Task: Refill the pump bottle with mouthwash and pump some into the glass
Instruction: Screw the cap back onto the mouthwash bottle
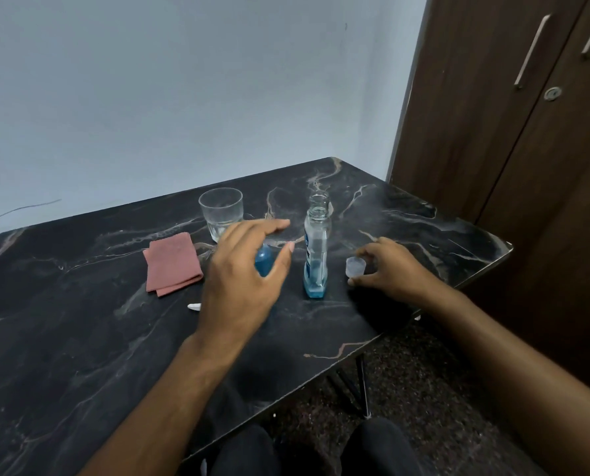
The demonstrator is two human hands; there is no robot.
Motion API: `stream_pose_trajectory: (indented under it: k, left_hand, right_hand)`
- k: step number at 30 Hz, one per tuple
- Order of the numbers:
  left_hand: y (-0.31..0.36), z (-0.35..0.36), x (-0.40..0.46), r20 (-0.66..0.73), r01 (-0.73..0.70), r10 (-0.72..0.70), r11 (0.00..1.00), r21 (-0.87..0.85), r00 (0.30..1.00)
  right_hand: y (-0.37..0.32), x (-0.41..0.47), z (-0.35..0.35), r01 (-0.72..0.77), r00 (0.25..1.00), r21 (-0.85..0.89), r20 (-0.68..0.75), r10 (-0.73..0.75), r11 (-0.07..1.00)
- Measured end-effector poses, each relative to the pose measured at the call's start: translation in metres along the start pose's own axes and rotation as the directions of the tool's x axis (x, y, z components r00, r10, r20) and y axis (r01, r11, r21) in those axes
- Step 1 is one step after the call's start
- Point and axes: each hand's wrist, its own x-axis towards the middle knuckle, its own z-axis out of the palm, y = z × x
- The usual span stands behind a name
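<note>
A clear mouthwash bottle (316, 249) stands uncapped at mid-table, with only a little blue liquid at its bottom. Its pale cap (355, 267) sits on the table just to its right, and my right hand (390, 269) rests there with thumb and fingers curled round it. A small round bottle of blue liquid (263, 264) stands left of the mouthwash bottle, mostly hidden by my left hand (242, 269). That hand hovers over it with fingers spread and holds nothing. An empty glass (221, 213) stands further back. A white piece (194, 306) pokes out from under my left hand.
A folded pink cloth (171, 264) lies left of the bottles. The dark marble-patterned table (80, 338) meets a pale wall at the back. A brown cupboard (527, 149) stands to the right. The table's near right edge runs diagonally above my knees.
</note>
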Motion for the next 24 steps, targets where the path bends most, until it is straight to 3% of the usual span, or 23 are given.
stream_pose_trajectory:
  k: [6, 10, 16, 24]
  left_hand:
    - [0.029, 0.020, 0.015, 0.175, 0.309, -0.274, 0.925, -0.221, 0.946]
    - [0.038, 0.040, 0.015, 0.251, 0.464, -0.407, 0.851, -0.244, 0.878]
    - [0.041, 0.063, 0.013, 0.170, 0.537, -0.510, 0.815, -0.220, 0.843]
    - [0.043, 0.061, 0.010, 0.091, 0.432, -0.422, 0.889, -0.155, 0.902]
  right_hand:
    - [-0.008, 0.003, -0.010, -0.017, 0.990, 0.234, -0.132, 0.049, 0.972]
    - [-0.031, 0.002, -0.038, 0.079, 0.977, 0.498, -0.210, 0.032, 0.864]
    - [-0.060, 0.001, -0.073, 0.209, 0.950, 0.377, -0.299, -0.096, 0.902]
    - [-0.075, 0.005, -0.090, 0.288, 0.937, 0.061, -0.222, -0.268, 0.956]
